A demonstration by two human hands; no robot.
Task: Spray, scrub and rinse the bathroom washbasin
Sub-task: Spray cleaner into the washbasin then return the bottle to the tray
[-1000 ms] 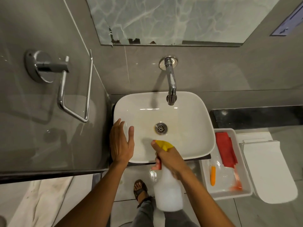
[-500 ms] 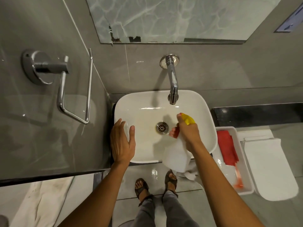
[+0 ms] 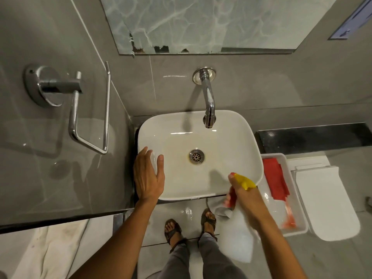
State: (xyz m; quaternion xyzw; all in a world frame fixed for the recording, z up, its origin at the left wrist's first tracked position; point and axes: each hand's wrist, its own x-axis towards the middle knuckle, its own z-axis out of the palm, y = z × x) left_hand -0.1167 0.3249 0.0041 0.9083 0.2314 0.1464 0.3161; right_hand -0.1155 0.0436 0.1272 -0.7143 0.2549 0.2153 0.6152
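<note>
A white square washbasin [image 3: 227, 125] with a metal drain [image 3: 196, 156] sits below a chrome wall tap [image 3: 208, 103]. My left hand [image 3: 148, 176] rests flat on the basin's near-left rim, fingers apart, holding nothing. My right hand [image 3: 244, 195] grips a white spray bottle [image 3: 238, 238] with a yellow nozzle and red trigger. The nozzle sits at the basin's near-right corner, and the bottle body hangs below the rim.
A white tray [image 3: 298, 231] right of the basin holds a red cloth [image 3: 275, 178] and a red-handled tool. A white toilet lid [image 3: 326, 200] lies further right. A chrome towel ring [image 3: 88, 117] sticks out from the left wall. My sandalled feet [image 3: 189, 226] stand below.
My right hand has carried the spray bottle from the basin's middle right back toward the near-right corner. My left hand has stayed on the rim.
</note>
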